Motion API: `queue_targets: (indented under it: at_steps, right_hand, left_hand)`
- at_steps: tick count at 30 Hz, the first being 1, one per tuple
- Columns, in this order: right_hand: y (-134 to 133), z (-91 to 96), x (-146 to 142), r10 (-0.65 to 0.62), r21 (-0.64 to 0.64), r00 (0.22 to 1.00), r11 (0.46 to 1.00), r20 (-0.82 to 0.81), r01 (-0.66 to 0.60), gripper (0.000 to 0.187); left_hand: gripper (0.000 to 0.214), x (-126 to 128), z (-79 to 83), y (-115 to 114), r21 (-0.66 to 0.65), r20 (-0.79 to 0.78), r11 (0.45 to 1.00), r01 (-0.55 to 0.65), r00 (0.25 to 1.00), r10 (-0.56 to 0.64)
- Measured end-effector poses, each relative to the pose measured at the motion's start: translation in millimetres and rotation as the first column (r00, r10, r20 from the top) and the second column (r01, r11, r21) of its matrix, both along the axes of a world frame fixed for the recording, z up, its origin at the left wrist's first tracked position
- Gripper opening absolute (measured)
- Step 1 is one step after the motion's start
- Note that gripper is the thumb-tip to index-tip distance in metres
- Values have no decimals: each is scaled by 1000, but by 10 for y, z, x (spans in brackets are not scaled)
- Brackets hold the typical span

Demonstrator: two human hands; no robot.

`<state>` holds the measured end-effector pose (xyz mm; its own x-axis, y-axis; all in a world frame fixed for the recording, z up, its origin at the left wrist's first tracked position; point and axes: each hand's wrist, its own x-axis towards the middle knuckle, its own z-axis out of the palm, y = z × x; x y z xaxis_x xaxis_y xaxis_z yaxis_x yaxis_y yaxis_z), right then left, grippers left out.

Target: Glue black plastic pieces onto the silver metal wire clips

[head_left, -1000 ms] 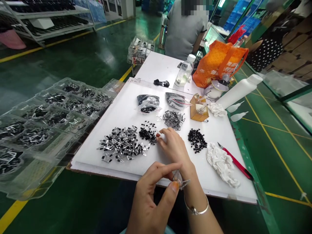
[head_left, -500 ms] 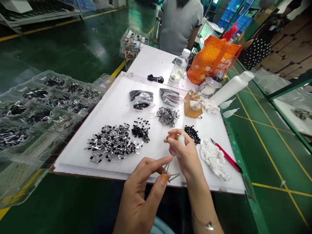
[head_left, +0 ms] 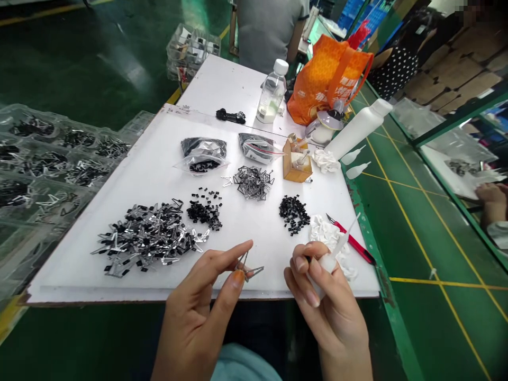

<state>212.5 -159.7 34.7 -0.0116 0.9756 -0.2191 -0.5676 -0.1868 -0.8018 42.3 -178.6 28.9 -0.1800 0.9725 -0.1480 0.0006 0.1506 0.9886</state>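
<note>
Between the thumb and fingers of my left hand [head_left: 198, 312] is a bent metal clip [head_left: 254, 272], its thin legs pointing right. My right hand [head_left: 337, 312] is closed around a small white squeeze bottle [head_left: 327, 262], whose thin nozzle points up and right. A tiny black piece [head_left: 308, 259] shows at the same hand's fingertips. Beyond the hands lie a pile of black-tipped metal clips [head_left: 146, 238], a pile of bare metal clips [head_left: 254, 182], a left heap of small black pieces [head_left: 204, 211] and a right heap of black pieces [head_left: 294, 214].
Crumpled white cloth [head_left: 321, 230] lies beside a red craft knife [head_left: 359, 248]. Farther back are zip bags [head_left: 204, 151], a wooden box [head_left: 297, 169], a large white bottle [head_left: 357, 132], a clear bottle [head_left: 272, 92] and an orange bag [head_left: 325, 79]. Clear trays [head_left: 75, 209] stand left.
My right hand has moved right and down, away from the left hand, and the squeeze bottle's nozzle now shows. A black piece is visible at its fingertips. The view has shifted right.
</note>
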Motion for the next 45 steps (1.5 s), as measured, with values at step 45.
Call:
queue_targets:
  at_steps: [45]
  right_hand:
    - [-244, -132, -148, -205, 91, 955, 978, 215, 189, 7]
  left_hand:
    - [21, 104, -12, -55, 350, -442, 933, 85, 893, 85]
